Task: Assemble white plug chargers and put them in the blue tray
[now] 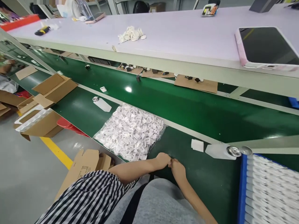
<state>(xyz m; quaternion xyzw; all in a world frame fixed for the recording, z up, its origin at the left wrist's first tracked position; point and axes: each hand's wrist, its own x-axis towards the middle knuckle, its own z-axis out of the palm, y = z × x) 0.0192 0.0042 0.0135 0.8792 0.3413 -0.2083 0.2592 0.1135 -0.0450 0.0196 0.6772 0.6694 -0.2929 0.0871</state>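
Observation:
My left hand (163, 160) and my right hand (177, 170) meet at the fingertips over the green worktop, close to my body. The fingers of both are closed together, and whatever they may hold is too small or hidden to make out. Just left of them lies a clear bag (133, 132) filled with many small white plastic parts. A folded white cloth or paper pad (197, 145) rests beyond my right hand. Next to it a translucent white bottle (218, 151) with a round metal top lies pointing right.
At the right edge stands a blue tray (242, 189) with rows of white parts. A second bottle (102, 104) lies behind the bag. Cardboard boxes (56, 88) stand at left. A shelf (177, 34) above carries a phone (268, 46) and white cords (132, 34). The green conveyor (168, 99) runs behind.

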